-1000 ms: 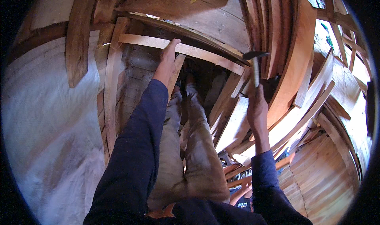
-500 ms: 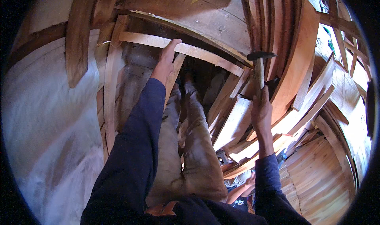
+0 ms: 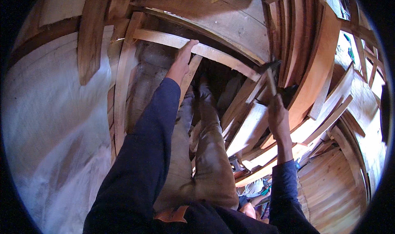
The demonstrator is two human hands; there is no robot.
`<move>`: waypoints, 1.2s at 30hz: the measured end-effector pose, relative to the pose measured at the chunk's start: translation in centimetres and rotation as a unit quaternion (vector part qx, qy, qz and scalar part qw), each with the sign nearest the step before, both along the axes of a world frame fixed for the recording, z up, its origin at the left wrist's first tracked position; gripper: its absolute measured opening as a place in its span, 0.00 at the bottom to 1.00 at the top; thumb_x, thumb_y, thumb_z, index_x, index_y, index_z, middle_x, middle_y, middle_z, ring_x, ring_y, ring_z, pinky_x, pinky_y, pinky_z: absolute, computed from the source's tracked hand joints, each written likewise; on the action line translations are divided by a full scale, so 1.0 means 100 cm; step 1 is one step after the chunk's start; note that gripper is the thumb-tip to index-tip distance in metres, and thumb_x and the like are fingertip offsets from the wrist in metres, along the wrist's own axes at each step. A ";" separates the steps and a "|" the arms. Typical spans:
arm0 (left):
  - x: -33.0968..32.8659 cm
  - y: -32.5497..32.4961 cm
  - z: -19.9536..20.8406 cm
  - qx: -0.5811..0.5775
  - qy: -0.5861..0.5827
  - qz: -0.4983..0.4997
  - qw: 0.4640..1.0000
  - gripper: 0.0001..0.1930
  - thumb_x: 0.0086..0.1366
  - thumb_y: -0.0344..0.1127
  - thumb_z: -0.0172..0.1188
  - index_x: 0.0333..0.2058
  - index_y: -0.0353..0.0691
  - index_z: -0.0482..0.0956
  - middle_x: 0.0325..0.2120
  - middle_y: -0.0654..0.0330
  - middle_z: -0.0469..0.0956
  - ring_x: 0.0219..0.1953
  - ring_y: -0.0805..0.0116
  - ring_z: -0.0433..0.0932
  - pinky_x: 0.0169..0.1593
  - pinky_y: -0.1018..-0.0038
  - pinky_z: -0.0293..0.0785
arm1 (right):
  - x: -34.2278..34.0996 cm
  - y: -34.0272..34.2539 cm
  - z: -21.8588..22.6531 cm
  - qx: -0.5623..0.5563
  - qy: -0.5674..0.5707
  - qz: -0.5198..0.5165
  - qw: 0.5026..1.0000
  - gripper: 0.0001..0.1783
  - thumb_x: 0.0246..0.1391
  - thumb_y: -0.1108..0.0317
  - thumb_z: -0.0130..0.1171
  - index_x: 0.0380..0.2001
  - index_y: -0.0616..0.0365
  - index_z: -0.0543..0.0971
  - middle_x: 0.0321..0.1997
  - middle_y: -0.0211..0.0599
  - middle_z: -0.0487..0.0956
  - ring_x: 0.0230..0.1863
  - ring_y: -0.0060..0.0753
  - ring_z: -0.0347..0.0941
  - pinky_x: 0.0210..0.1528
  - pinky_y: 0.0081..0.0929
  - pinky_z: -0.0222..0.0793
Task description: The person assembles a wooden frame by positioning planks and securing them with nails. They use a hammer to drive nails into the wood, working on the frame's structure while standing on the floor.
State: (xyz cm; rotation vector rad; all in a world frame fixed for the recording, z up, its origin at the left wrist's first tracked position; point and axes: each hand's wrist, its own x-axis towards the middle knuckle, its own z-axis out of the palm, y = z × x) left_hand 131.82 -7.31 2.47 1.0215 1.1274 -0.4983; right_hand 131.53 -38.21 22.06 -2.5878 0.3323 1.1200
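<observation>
My left hand [image 3: 184,62] is closed over a pale wooden batten [image 3: 222,60] that runs crosswise ahead of me. Its left end meets an upright timber [image 3: 124,69]; a short slanting wooden piece [image 3: 190,75] reaches down from it beside my hand. In my right hand [image 3: 279,115] is a hammer [image 3: 271,83], gripped by its wooden handle. The dark hammer head, slightly blurred, is tilted left by the right end of the batten; whether it touches the wood I cannot tell. My legs reach down into the dark gap below the batten.
Curved reddish ribs [image 3: 314,69] stand in a row at the right. Loose boards [image 3: 247,125] lean below my right hand. A pale sheet-like wall [image 3: 53,110] fills the left side. Another person [image 3: 249,207] is partly visible at the lower right, near a planked surface [image 3: 333,184].
The hammer head has tipped left and down, toward the right end of the batten. My left hand keeps its place on the batten. The whole view has shifted slightly.
</observation>
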 end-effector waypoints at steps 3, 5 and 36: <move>0.010 0.004 0.004 0.043 0.057 0.019 0.997 0.37 0.49 0.52 0.66 0.53 0.32 0.71 0.57 0.49 0.67 0.60 0.58 0.61 0.63 0.65 0.54 | 0.019 -0.010 0.000 0.056 -0.014 0.048 0.997 0.24 0.59 0.71 0.49 0.58 0.68 0.65 0.46 0.63 0.77 0.50 0.56 0.75 0.48 0.37 0.71; 0.005 0.004 -0.007 0.019 0.013 0.016 1.000 0.37 0.49 0.52 0.66 0.53 0.31 0.72 0.57 0.50 0.68 0.60 0.58 0.62 0.62 0.67 0.55 | 0.012 -0.006 0.003 0.041 -0.018 0.035 0.998 0.25 0.59 0.71 0.49 0.59 0.68 0.64 0.47 0.63 0.76 0.51 0.56 0.74 0.48 0.37 0.71; -0.030 -0.010 -0.036 0.280 0.080 -0.141 0.946 0.70 0.45 0.83 0.47 0.62 0.16 0.38 0.63 0.29 0.47 0.67 0.41 0.48 0.68 0.64 0.46 | -0.075 0.080 -0.201 0.434 0.257 -0.407 0.762 0.12 0.54 0.67 0.57 0.41 0.54 0.71 0.18 0.24 0.68 0.11 0.17 0.61 0.12 0.18 0.61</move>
